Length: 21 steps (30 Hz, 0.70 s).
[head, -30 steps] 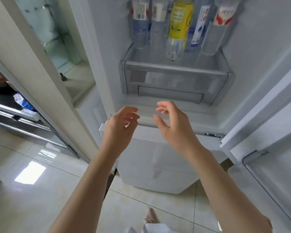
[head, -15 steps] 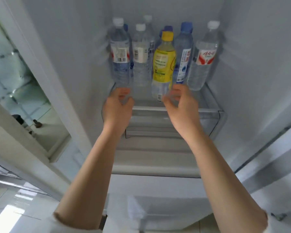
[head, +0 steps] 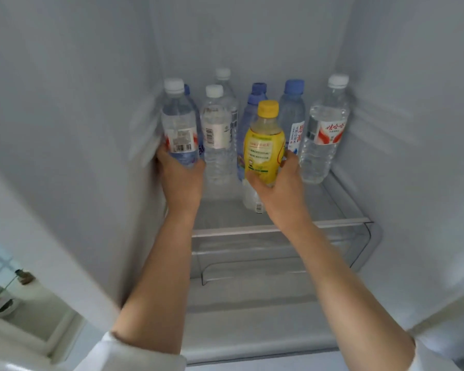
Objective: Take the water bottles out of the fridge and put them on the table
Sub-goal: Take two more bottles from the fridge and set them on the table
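Several bottles stand on a glass shelf (head: 332,223) inside the open fridge. My left hand (head: 181,180) is wrapped around the lower part of a clear white-capped water bottle (head: 178,121) at the far left. My right hand (head: 281,188) grips a yellow-labelled, yellow-capped bottle (head: 264,145) at the front middle. Behind them stand a white-capped clear bottle (head: 217,135), two blue-capped bottles (head: 292,111) and, at the right, a white-capped bottle with a red and white label (head: 323,135).
The fridge's white side walls (head: 91,129) close in on both sides. Below the shelf sits a clear drawer (head: 279,258). The fridge door's edge (head: 65,250) runs down the left, with tiled floor beyond it.
Both hands have reached up to the shelf and closed on bottles: the left on the left clear bottle, the right on the yellow one. My view has tilted up into the fridge.
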Each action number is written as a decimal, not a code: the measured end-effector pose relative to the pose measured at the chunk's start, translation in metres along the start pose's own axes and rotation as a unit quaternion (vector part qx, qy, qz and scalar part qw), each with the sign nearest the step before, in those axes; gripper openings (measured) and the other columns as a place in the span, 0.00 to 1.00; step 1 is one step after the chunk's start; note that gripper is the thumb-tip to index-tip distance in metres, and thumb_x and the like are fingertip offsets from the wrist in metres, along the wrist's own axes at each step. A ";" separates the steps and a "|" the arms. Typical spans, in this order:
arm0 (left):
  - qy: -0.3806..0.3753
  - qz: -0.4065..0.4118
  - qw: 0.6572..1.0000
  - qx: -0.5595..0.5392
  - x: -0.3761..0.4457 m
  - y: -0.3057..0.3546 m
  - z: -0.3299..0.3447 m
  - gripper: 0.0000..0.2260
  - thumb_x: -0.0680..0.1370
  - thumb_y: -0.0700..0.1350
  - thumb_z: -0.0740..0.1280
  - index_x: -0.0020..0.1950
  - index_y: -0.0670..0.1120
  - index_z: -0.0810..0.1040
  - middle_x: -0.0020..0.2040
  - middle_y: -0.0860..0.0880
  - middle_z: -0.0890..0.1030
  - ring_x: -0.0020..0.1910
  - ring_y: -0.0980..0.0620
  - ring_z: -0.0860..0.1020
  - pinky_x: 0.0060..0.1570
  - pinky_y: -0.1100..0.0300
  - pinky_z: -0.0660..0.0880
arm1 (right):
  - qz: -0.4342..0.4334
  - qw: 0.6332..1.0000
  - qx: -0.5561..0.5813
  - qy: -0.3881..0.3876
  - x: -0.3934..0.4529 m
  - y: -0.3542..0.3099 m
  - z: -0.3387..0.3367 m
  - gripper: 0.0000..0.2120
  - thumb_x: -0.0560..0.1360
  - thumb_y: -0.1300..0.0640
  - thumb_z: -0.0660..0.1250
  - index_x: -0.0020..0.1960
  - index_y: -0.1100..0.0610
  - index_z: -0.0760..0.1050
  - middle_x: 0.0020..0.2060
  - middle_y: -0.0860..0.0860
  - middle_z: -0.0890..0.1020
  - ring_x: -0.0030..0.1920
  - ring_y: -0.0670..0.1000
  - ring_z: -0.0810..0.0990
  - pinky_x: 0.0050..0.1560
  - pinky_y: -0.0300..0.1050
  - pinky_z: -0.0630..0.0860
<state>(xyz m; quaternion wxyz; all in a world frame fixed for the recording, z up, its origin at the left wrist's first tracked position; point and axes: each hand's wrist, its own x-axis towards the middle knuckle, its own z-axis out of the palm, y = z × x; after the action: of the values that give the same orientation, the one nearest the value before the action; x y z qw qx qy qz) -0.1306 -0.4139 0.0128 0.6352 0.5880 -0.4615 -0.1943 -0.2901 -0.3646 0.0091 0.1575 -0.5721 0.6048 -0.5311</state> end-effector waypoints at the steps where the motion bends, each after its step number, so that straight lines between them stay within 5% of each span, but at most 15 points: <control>1: 0.005 -0.002 1.000 -0.008 0.002 -0.002 0.004 0.33 0.68 0.40 0.76 0.69 0.41 0.65 0.64 0.45 0.77 0.56 0.51 0.78 0.49 0.66 0.71 | 0.002 1.000 0.003 0.001 0.002 0.001 0.002 0.35 0.68 0.46 0.74 0.67 0.60 0.63 0.60 0.56 0.75 0.59 0.55 0.76 0.58 0.53 0.77; 7: 0.053 -0.032 0.998 0.008 0.018 -0.020 0.021 0.35 0.65 0.43 0.78 0.67 0.38 0.68 0.63 0.41 0.78 0.60 0.43 0.78 0.53 0.58 0.74 | 0.009 0.999 0.048 0.013 0.006 0.000 0.007 0.28 0.69 0.55 0.76 0.63 0.59 0.66 0.56 0.50 0.77 0.55 0.49 0.77 0.48 0.33 0.72; 15: 0.089 -0.043 0.995 0.023 0.015 -0.013 0.019 0.28 0.64 0.45 0.80 0.60 0.39 0.75 0.57 0.43 0.82 0.55 0.46 0.81 0.47 0.63 0.73 | 0.013 0.998 0.065 0.014 0.002 -0.004 0.003 0.27 0.70 0.55 0.75 0.64 0.59 0.67 0.57 0.52 0.79 0.55 0.49 0.78 0.50 0.35 0.72; 19: 0.079 -0.040 0.996 0.014 -0.005 -0.003 0.012 0.26 0.65 0.42 0.79 0.60 0.37 0.76 0.56 0.43 0.82 0.50 0.51 0.80 0.43 0.69 0.69 | -0.002 0.998 0.068 0.018 -0.013 -0.005 -0.007 0.27 0.70 0.57 0.75 0.63 0.61 0.67 0.56 0.52 0.79 0.54 0.49 0.79 0.46 0.29 0.72; 21: 0.068 -0.026 0.997 0.023 -0.018 0.000 0.005 0.28 0.64 0.43 0.79 0.62 0.40 0.76 0.55 0.44 0.83 0.51 0.49 0.81 0.47 0.63 0.75 | -0.008 0.997 0.077 0.021 -0.024 -0.007 -0.016 0.26 0.70 0.57 0.75 0.63 0.61 0.67 0.54 0.49 0.79 0.50 0.46 0.78 0.43 0.23 0.71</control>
<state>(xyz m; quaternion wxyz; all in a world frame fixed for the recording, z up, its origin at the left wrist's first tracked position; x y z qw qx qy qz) -0.1438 -0.4027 0.0057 0.6461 0.6259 -0.4066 -0.1595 -0.2917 -0.3350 0.0112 0.1848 -0.5517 0.5606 -0.5892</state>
